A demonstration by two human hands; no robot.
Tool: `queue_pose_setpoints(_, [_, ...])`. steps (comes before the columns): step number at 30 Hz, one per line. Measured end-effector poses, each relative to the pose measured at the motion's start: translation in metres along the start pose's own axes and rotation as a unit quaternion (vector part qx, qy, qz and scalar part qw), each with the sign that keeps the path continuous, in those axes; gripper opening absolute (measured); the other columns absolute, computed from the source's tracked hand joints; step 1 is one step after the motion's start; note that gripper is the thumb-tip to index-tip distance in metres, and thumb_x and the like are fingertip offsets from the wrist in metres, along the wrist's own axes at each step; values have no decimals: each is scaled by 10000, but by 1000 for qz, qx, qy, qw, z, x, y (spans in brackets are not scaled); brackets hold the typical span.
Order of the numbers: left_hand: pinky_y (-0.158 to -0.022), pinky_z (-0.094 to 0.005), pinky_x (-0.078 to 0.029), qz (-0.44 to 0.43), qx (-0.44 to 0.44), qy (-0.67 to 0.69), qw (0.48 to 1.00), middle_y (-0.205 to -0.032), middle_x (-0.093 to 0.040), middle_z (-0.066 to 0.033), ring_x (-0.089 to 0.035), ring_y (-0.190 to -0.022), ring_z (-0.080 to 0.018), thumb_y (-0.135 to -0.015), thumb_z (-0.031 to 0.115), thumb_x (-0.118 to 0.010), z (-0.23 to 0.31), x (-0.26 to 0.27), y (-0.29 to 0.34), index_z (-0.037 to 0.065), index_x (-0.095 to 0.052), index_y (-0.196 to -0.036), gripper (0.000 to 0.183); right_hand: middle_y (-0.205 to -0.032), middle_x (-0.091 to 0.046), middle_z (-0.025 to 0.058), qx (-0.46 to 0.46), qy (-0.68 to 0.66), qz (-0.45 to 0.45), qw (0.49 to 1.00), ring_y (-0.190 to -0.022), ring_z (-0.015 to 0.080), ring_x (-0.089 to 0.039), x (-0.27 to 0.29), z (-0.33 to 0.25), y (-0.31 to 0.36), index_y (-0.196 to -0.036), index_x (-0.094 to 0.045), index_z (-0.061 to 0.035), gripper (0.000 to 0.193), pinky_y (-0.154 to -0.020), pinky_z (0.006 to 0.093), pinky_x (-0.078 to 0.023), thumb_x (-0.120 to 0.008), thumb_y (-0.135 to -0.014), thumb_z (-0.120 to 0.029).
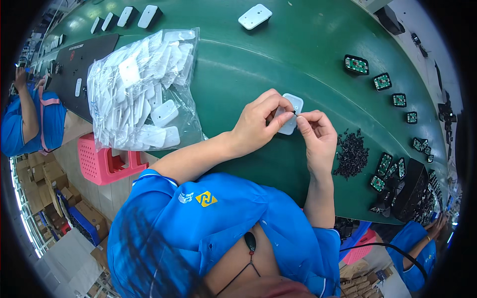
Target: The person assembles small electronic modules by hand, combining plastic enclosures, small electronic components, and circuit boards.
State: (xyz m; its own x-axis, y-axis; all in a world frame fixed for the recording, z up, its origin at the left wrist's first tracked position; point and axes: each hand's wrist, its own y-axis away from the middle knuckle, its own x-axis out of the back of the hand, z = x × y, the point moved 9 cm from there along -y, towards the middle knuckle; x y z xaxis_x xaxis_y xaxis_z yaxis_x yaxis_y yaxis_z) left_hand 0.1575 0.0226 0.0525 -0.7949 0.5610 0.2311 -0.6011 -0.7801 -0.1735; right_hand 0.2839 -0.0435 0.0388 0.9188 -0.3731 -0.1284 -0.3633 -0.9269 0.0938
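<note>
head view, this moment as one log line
left hand: at small dark part | right hand: at same part | beneath: white cover | right: dark parts pile | left: clear bag

A bright blue, short-sleeved, collared shirt, its left sleeve edged with white piping. At mid-left of the chest, a yellow diamond emblem beside small white printing. Lower centre: a dark oval pendant and red bead on a thin dark cord. The left hand and right hand are bare.
</note>
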Motion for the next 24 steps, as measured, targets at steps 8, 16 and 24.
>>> queue_pose_setpoints(8, [-622,-258,-463,-81,71,8,994,-947,-599,-81,-585,-783,-124,-862,54,-639,-7,-12,1,40,-505,-1117,289,-1004,-572,47,91,82,3,993,-885,94,-547,15,-14,-8,-920,-613,12,85,-772,221,-443,-655,-846,10])
queue_pose_setpoints(16, [-820,-319,-520,-70,204,337,916,-1070,-600,-126,-612,-986,-185,-917,126,-599,-26,-33,14,3,-430,-1183,339,-987,-567,58,100,-12,56,993,-881,103,-550,14,-6,-6,-948,-565,17,98,-797,236,-455,-630,-876,-2])
queue_pose_setpoints(24, [-711,-283,-557,-25,201,312,928,-963,-643,-166,-666,-798,-187,-947,65,-526,-34,-16,8,-34,-471,-1070,167,-882,-529,66,219,286,101,928,-748,145,-493,5,-47,9,-859,-625,-33,121,-614,263,-389,-719,-784,-46])
